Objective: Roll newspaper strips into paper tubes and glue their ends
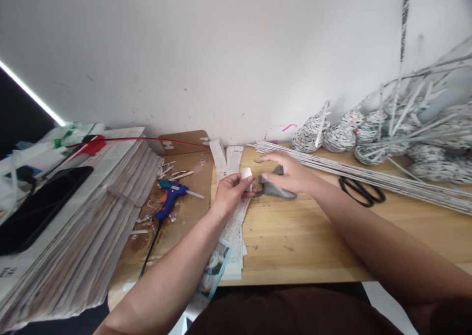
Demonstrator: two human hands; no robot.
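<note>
My left hand (229, 193) pinches a small white folded piece of paper (246, 173) between thumb and fingers, above the middle of the wooden table. Just to its right, my right hand (289, 172) hovers with thumb and fingers apart and nothing between them. Under and beside that right hand lies a crumpled grey cloth (277, 191); its exact kind is partly hidden. Flat printed paper strips (232, 256) run beneath my left hand and wrist, with more strip ends (234, 157) showing beyond it.
A blue hot glue gun (170, 200) lies on brown cardboard (199, 205) among paper scraps. Stacked newspaper (125, 192) with a black phone (44, 202) fills the left. Rolled paper sticks (350, 172), black-handled scissors (363, 191) and woven paper pieces (339, 137) occupy the right.
</note>
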